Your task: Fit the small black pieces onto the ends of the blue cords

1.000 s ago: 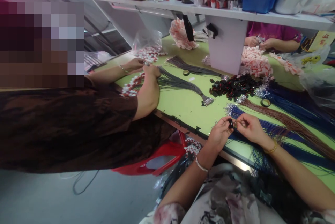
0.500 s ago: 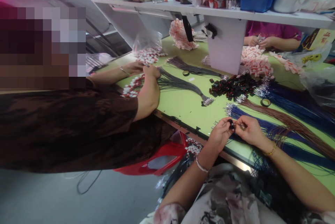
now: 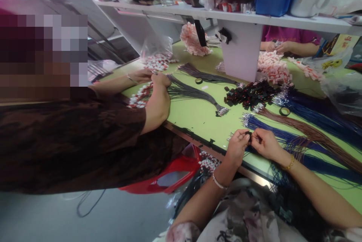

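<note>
My left hand [image 3: 238,147] is closed on a small black connector [image 3: 249,137] above the table's front edge. Pressed against the same connector from the right, my right hand [image 3: 265,143] has its fingertips pinched; what they grip is too small to make out. Just behind my hands lie blue wires [image 3: 263,127] with silver terminals at their left end. Brown wires [image 3: 299,124] run alongside them to the right. Farther back is a pile of black connectors [image 3: 250,95], with a roll of black tape [image 3: 284,111] to its right.
At the left, a person's hands [image 3: 158,78] hold something near grey wires [image 3: 195,93]. Another person's hands [image 3: 278,47] work behind the shelf post [image 3: 240,51]. White-pink connectors [image 3: 273,66] are heaped beside it. A red stool [image 3: 169,176] stands below the table.
My right fingers have closed in on the black connector, and the gap between my hands has narrowed. The whole view has shifted slightly.
</note>
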`<control>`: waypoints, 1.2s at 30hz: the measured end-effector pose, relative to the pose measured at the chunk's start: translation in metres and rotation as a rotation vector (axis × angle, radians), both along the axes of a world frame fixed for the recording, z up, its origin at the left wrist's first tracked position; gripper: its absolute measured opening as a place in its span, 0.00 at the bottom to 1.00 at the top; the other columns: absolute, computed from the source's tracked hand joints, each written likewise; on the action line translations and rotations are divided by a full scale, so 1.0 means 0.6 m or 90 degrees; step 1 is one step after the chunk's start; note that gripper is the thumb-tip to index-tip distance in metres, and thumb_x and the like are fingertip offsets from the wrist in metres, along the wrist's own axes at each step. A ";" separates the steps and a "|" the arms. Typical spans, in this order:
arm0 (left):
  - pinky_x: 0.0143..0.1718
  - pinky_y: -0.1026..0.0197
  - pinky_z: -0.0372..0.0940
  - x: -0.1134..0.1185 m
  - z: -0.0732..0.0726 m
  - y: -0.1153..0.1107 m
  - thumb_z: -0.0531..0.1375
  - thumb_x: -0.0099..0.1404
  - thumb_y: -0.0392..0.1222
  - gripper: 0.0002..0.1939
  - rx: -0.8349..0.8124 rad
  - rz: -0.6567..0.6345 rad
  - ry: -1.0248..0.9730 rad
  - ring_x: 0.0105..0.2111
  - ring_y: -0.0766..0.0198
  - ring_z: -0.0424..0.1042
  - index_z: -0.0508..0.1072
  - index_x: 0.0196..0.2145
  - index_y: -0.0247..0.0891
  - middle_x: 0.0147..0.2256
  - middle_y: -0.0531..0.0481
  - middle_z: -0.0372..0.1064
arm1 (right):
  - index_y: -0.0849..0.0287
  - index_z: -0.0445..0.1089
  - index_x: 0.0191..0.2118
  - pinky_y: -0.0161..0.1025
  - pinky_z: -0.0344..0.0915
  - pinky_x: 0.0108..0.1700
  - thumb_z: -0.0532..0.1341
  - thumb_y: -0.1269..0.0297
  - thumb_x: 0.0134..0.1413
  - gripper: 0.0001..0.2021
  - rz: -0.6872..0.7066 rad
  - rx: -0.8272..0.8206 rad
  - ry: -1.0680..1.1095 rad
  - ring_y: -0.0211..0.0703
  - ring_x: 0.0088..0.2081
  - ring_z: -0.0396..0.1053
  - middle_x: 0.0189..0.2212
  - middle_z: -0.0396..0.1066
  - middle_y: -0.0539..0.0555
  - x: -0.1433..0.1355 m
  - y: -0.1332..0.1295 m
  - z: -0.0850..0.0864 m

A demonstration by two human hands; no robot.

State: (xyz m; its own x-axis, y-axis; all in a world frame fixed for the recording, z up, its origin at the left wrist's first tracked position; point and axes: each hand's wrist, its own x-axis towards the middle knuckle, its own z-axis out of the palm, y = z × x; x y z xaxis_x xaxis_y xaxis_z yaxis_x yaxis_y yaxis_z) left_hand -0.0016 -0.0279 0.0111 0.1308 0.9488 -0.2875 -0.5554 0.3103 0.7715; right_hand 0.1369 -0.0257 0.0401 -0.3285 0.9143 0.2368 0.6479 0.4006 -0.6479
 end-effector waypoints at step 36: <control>0.40 0.61 0.61 0.027 -0.018 0.035 0.63 0.55 0.34 0.10 -0.007 -0.049 -0.138 0.34 0.65 0.69 0.70 0.36 0.34 0.34 0.47 0.70 | 0.59 0.65 0.22 0.31 0.48 0.23 0.58 0.64 0.47 0.08 -0.121 -0.044 0.033 0.31 0.19 0.52 0.16 0.59 0.45 0.042 0.028 -0.003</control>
State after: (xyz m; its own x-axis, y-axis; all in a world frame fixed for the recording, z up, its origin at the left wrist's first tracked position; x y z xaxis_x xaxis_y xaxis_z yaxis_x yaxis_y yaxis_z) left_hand 0.0148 -0.0069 0.0006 0.2620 0.9309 -0.2546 -0.6829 0.3652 0.6326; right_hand 0.1622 -0.0090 0.0380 -0.1372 0.9734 0.1834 0.6728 0.2274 -0.7040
